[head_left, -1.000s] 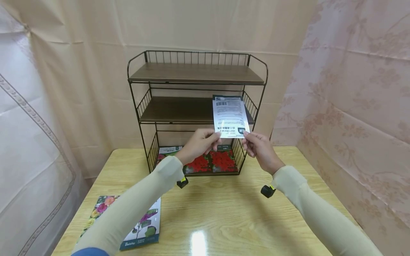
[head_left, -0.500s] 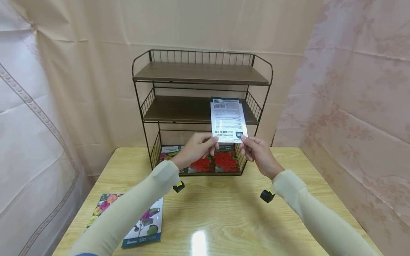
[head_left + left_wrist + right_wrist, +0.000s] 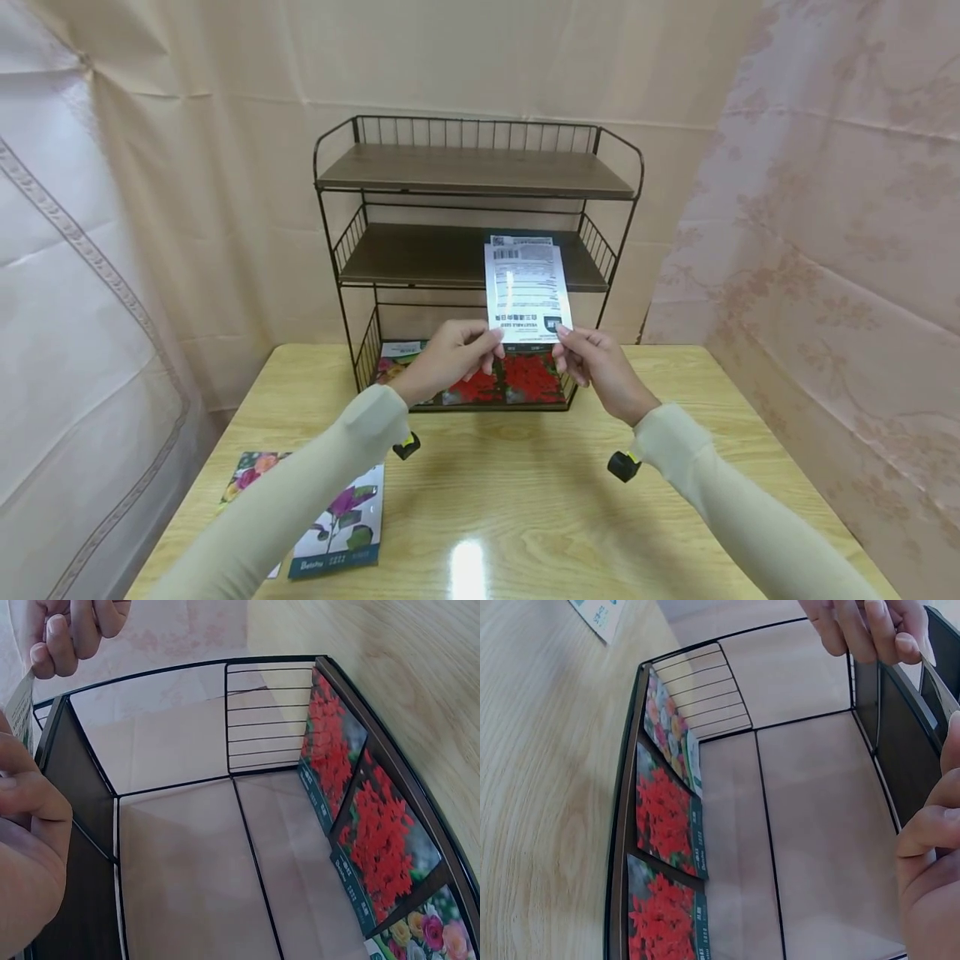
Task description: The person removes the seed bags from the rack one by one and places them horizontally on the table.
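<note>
Both hands hold a white seed packet (image 3: 527, 287) by its near corners, in front of the rack's middle shelf. Its printed back, with barcode and "vegetable seed" lettering, faces up. Behind its far end shows a dark edge, perhaps a second packet or its front side. The left hand (image 3: 454, 355) pinches the near left corner between thumb and fingers. At the near right corner, the right hand (image 3: 600, 367) pinches likewise. Only a thin edge of the packet shows in the left wrist view and the right wrist view.
A black wire rack with brown shelves (image 3: 472, 171) stands at the table's back. Its bottom shelf bears a rose packet (image 3: 667, 727) and two red-flower packets (image 3: 379, 840). More flower packets (image 3: 345, 525) lie at the table's front left, partly hidden by the left sleeve.
The hands have drawn the packet a little left and down, nearer the person and away from the middle shelf. The head view has shifted slightly. The grip looks the same.
</note>
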A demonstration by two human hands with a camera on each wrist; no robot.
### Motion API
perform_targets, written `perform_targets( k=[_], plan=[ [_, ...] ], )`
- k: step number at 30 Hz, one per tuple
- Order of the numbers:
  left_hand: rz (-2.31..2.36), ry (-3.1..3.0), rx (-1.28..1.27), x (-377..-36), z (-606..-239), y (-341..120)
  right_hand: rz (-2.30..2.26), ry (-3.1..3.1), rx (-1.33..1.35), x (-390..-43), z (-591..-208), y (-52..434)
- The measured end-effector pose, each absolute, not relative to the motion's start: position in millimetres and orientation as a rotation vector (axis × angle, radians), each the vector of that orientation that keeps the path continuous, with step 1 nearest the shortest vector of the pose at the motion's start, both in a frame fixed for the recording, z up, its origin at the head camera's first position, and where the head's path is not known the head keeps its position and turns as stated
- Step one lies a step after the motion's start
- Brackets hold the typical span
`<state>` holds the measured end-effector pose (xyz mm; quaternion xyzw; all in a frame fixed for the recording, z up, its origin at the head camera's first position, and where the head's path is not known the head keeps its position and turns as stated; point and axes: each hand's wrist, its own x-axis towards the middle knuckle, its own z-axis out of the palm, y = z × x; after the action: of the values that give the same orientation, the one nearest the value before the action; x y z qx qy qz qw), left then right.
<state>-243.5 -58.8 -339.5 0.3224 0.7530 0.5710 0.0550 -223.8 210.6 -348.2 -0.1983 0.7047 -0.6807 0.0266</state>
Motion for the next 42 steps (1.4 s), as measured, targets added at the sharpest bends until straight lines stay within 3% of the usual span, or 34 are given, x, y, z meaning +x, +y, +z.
perform_targets(
  k=[42],
  plan=[
    [1.684,2.244,0.959,-220.4,-364.7,-99.1,-1.903,2.088,-0.809,-216.1,-375.4,198.4]
  ],
)
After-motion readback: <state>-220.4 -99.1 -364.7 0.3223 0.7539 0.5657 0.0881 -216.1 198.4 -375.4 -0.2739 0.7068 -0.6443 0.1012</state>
